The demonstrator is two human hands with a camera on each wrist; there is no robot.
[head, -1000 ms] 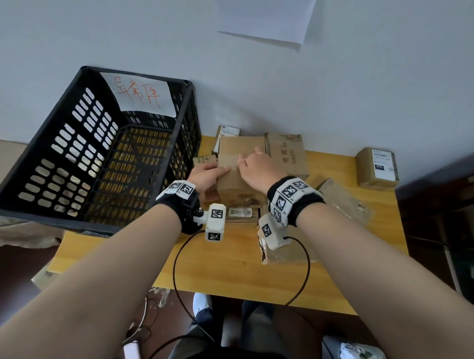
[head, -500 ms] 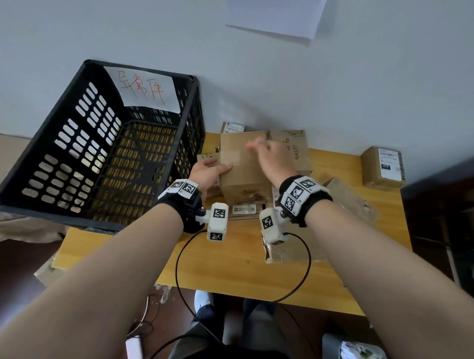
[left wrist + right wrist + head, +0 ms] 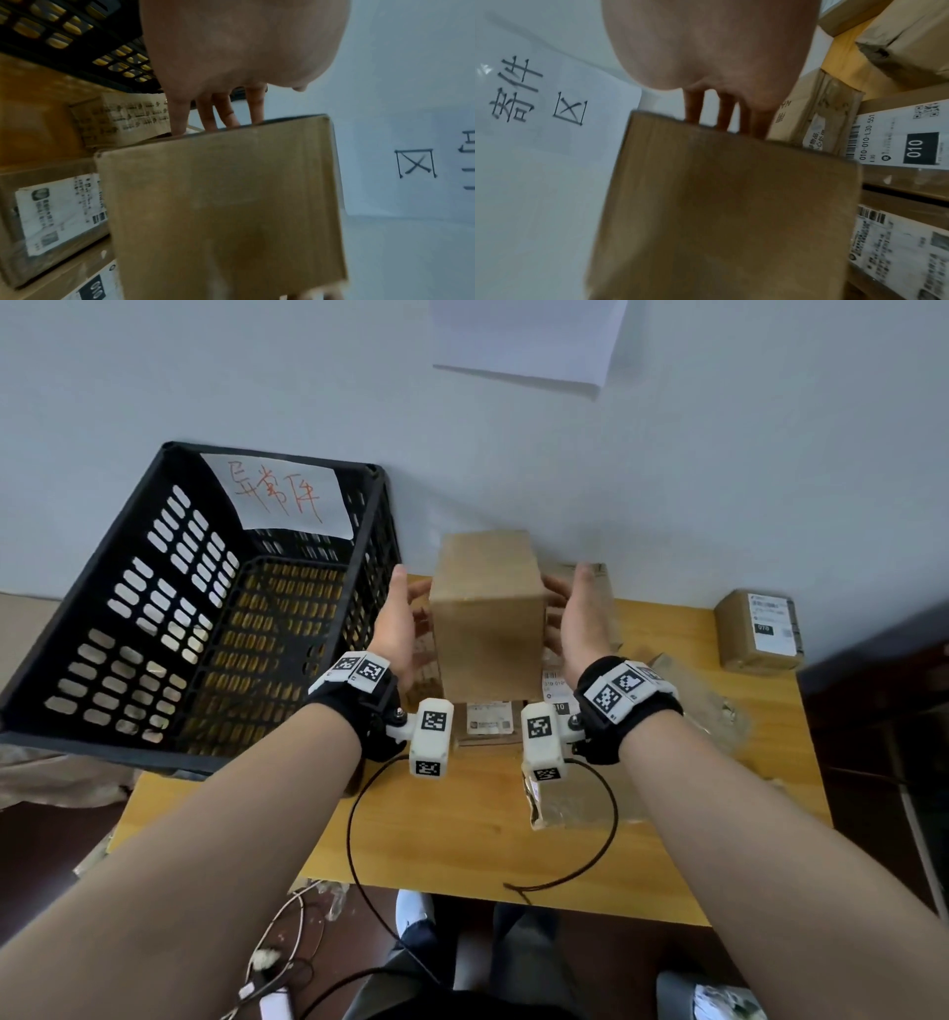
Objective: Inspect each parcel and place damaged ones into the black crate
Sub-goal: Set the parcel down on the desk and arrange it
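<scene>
A plain brown cardboard parcel is held up above the wooden table, in front of the wall. My left hand presses flat on its left side and my right hand on its right side, thumbs up. In the left wrist view the straight fingers run along the parcel to its far edge. The right wrist view shows that hand's fingers lying the same way on the parcel. The black crate with a handwritten paper sign stands tilted at the left, holding nothing I can see.
Below the lifted parcel lie several labelled parcels. A small labelled box sits at the far right. Crumpled plastic packets lie at the right front. Cables hang over the table's front edge. The wall is close behind.
The parcel has come up off the stack. My right hand moved from its top to its right side, and my left hand stays on its left side.
</scene>
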